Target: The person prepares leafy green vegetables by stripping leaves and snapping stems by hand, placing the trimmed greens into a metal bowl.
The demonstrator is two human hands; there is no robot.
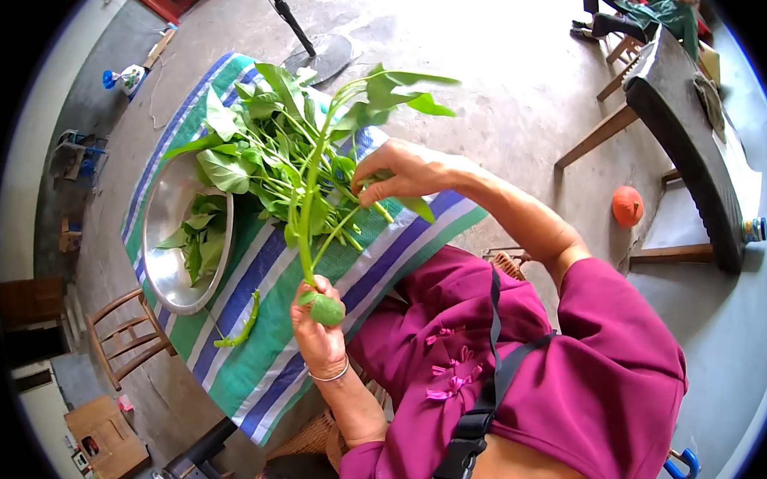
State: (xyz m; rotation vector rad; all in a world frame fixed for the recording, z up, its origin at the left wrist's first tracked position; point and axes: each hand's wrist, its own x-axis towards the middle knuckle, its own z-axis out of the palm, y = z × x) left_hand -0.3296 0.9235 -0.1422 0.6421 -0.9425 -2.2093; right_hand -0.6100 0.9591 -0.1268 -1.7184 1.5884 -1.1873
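My left hand (320, 326) is closed around the lower end of a long leafy green stem (312, 178), which stands up above the table. A rounded green leaf (327, 309) lies over its fingers. My right hand (408, 167) has its thumb and fingers pinched together on a thin leaf stalk (336, 235) that branches off the same stem; a leaf (420, 208) shows just below that hand. Behind the stem, a heap of leafy greens (255, 151) lies on the striped cloth (273, 351). A metal bowl (157, 279) holds several loose leaves (202, 239).
A green piece of stem or pod (242, 321) lies on the cloth near the bowl. Left of the table stands a wooden chair (129, 340). A stand base (324, 58) is beyond the table. At right are a dark bench (683, 141), an orange round object (628, 206) and a seated person (656, 9).
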